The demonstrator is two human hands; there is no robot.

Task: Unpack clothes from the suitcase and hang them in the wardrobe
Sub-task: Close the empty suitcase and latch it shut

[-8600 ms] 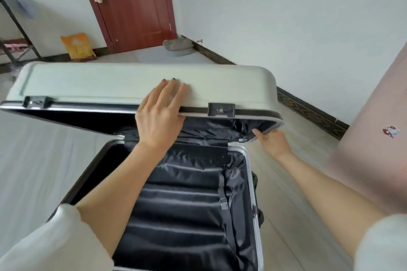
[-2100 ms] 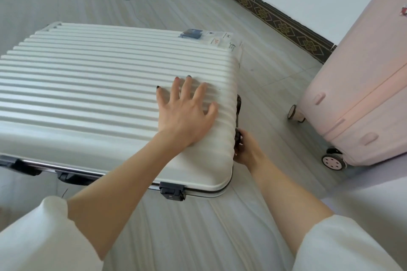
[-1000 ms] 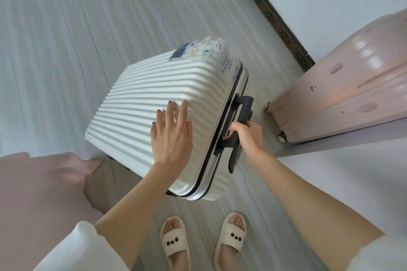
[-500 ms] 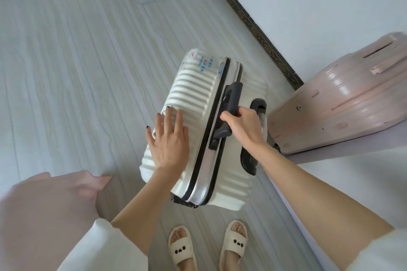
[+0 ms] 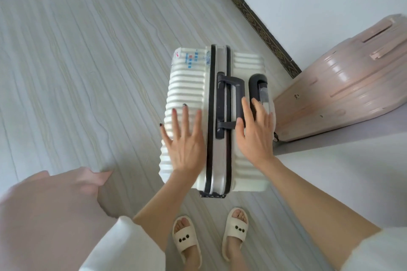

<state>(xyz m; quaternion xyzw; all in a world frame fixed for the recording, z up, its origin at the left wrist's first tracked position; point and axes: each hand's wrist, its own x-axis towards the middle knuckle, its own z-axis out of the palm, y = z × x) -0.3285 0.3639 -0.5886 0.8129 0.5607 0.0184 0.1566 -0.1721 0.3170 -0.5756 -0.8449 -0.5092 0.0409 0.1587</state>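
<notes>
Both hands (image 5: 187,138) over suitcase (image 5: 242,167) (base hidden)

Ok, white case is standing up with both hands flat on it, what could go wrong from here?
The white suitcase stands on end on smooth floor; if it rides on wheels, it could roll or tip once the open left hand and right hand lift, since neither grips the carry handle. The pink suitcase leans close beside it, so a topple could knock it.

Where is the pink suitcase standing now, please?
In the head view, the pink suitcase is on the right, against the wall, just beside the white suitcase.
</notes>
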